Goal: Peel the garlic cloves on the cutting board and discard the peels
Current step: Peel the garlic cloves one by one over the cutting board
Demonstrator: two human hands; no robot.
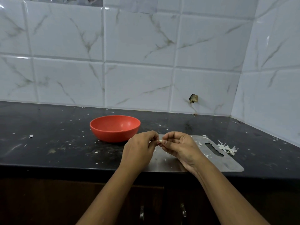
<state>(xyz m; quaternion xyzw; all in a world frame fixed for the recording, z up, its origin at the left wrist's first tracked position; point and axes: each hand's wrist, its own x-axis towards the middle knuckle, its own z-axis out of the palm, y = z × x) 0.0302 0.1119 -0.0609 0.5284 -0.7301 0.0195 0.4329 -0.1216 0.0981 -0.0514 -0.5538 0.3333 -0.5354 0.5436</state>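
Head view: my left hand (138, 147) and right hand (177, 146) meet above grey cutting board (227, 163). Fingertips of both pinch one garlic clove (160, 141); only small pale tip shows between them, rest hidden by fingers. Cannot tell how much skin remains on it. Board's left part covered by my hands. Pile of peels (227, 147) lies at board's far right edge, by handle slot. Red bowl (115, 128) sits left of board on dark counter (48, 135); contents hard to make out.
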